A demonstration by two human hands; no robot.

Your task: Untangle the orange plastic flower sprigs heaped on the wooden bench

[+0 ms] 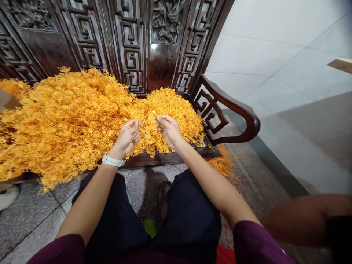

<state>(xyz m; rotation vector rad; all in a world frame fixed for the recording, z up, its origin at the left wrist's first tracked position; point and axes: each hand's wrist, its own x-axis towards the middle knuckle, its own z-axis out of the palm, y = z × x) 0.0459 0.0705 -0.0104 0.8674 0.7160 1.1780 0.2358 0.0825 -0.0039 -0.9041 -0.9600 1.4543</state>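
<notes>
Both hands are held over a heap of yellow artificial flower sprigs on the seat of a dark wooden bench. My left hand, with a pale watch on its wrist, is closed, thumb and forefinger pinched together. Facing it a short way off, my right hand also pinches with its fingertips. Between the two hands is a thin yellow flower sprig, which both seem to grip; its outline blends into the heap behind.
The bench has a carved lattice back and a curved armrest at the right. More yellow sprigs lie on the floor below it. Another person's bare limb shows at the lower right, and a pale shoe at the left edge.
</notes>
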